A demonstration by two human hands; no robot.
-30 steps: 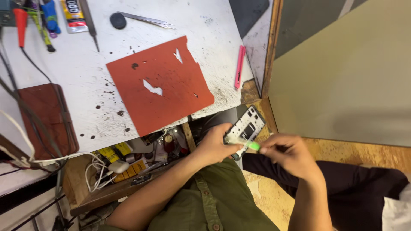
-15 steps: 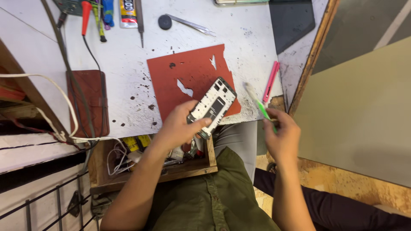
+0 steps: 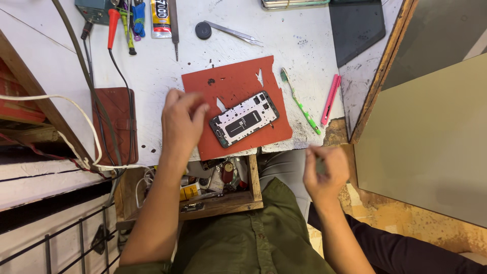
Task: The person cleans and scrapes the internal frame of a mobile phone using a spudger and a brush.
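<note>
Single head-worn view, looking steeply down from above the seated person onto a white workbench (image 3: 152,76), at close working range. The bench fills the frame from 9 to 1 o'clock; a red mat (image 3: 238,86) lies near centre; the open drawer (image 3: 223,203) and the person's lap sit at 6 o'clock; a tan panel (image 3: 431,142) occupies 3 o'clock. No second view shares the scene.

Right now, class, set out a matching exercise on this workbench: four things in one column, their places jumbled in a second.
Things:
1. opened phone
2. green toothbrush
3. tweezers
4. brown wallet

Places:
A. bench's left part, under cables
B. on the red mat
C. top, beside a black round cap
D. between mat and pink tool

Pairs: 1-B, 2-D, 3-C, 4-A
</note>
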